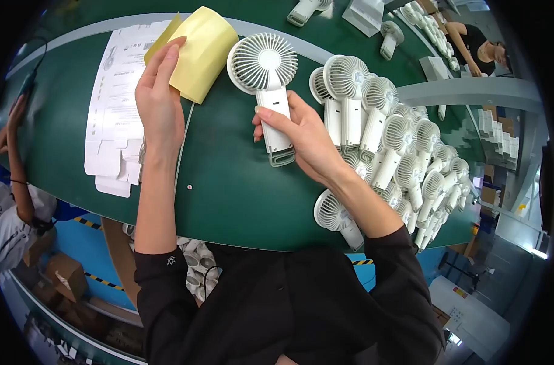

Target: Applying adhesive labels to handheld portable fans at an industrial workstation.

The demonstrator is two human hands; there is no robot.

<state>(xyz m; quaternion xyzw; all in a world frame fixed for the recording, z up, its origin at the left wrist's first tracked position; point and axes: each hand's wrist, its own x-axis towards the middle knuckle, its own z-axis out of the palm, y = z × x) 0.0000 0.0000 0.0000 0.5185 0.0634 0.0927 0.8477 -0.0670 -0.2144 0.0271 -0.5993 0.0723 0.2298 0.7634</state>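
Observation:
My right hand (pixel 304 137) is closed round the handle of a white handheld fan (pixel 271 67), its round grille pointing up and away from me. With its fingers against one side, my left hand (pixel 159 97) grips a curved yellow sheet (pixel 207 52) that has a folded edge; whether it is a single sheet or a sleeve I cannot tell. Under and beside my left hand lies a stack of flat white printed cartons (pixel 115 103). Right of my right hand, many more white handheld fans (pixel 398 135) are heaped on the green table.
The green table (pixel 228 201) carries a grey strip (pixel 307 45) along its far side. Beyond it lie another fan (pixel 389 39) and a white box (pixel 363 15). Co-workers are at the far left and upper right. Below the table edge, a carton holds white parts (pixel 198 267).

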